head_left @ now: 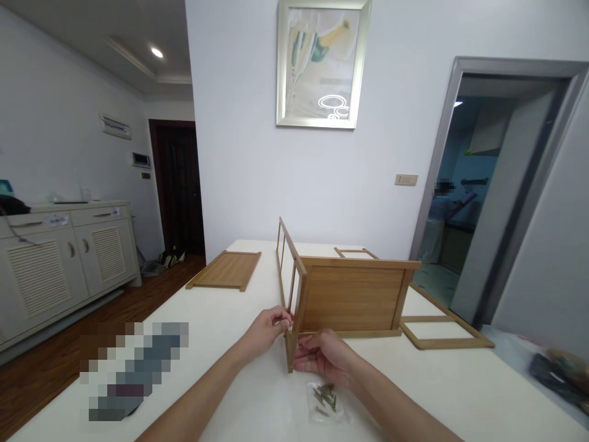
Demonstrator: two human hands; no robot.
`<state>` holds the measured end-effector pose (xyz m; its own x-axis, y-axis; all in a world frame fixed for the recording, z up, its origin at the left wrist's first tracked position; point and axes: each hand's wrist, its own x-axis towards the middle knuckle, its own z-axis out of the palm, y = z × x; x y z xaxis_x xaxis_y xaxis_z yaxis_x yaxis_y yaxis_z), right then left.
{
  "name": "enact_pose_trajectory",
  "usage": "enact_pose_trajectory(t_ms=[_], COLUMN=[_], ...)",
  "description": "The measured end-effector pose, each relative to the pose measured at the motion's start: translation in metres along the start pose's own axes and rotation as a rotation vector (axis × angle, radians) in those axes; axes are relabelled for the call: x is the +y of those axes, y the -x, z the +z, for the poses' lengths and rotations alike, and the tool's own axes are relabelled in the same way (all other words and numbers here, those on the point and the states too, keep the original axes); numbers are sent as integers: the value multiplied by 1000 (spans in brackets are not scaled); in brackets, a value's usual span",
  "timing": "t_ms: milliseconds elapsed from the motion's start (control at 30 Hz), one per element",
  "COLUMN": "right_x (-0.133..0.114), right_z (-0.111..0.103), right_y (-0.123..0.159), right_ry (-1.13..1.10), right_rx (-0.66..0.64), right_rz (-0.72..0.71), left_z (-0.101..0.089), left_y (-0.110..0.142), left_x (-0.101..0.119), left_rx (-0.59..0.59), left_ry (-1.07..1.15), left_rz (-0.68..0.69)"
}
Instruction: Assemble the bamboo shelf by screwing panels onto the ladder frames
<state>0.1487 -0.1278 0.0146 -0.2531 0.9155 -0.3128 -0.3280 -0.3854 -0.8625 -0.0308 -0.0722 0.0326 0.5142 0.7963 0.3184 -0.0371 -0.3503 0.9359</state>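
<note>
A ladder-like wooden side frame (300, 301) stands on edge on the white table (221, 393). Joined to it at an angle on the right is a wooden panel (354, 298), also upright. My left hand (264, 331) has its fingers pinched at the frame's lower left side, near the table. On the other side, my right hand (326, 356) is closed beside the frame's near lower end, below the panel; its fingertips are partly hidden, and what they hold I cannot make out. Several screws (326, 396) lie on a clear plastic bag just below my right hand.
Another wooden panel (227, 270) lies flat at the back left. An open wooden frame (453, 337) rests on the right, and part of another wooden piece (354, 252) shows behind the upright panel. A blurred dark item (138, 374) is at the left. A person (439, 215) is beyond the doorway.
</note>
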Motion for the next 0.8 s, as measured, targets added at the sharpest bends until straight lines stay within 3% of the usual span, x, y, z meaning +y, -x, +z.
enact_pose_trajectory(t_ms=[100, 233, 333, 600, 800], right_x=[2, 7, 12, 13, 13], right_z=[5, 12, 13, 11, 7], right_y=[2, -1, -5, -8, -8], right_ry=[-102, -395, -509, -555, -487], right_rx=[-63, -169, -165, -134, -148], right_rz=[2, -67, -78, -53, -43], left_z=[1, 5, 7, 6, -21], left_y=[-6, -8, -6, -2, 6], left_x=[5, 6, 4, 3, -1], left_rx=[18, 32, 33, 54, 190], left_ry=[17, 36, 45, 63, 15], left_rz=[-2, -8, -16, -34, -135])
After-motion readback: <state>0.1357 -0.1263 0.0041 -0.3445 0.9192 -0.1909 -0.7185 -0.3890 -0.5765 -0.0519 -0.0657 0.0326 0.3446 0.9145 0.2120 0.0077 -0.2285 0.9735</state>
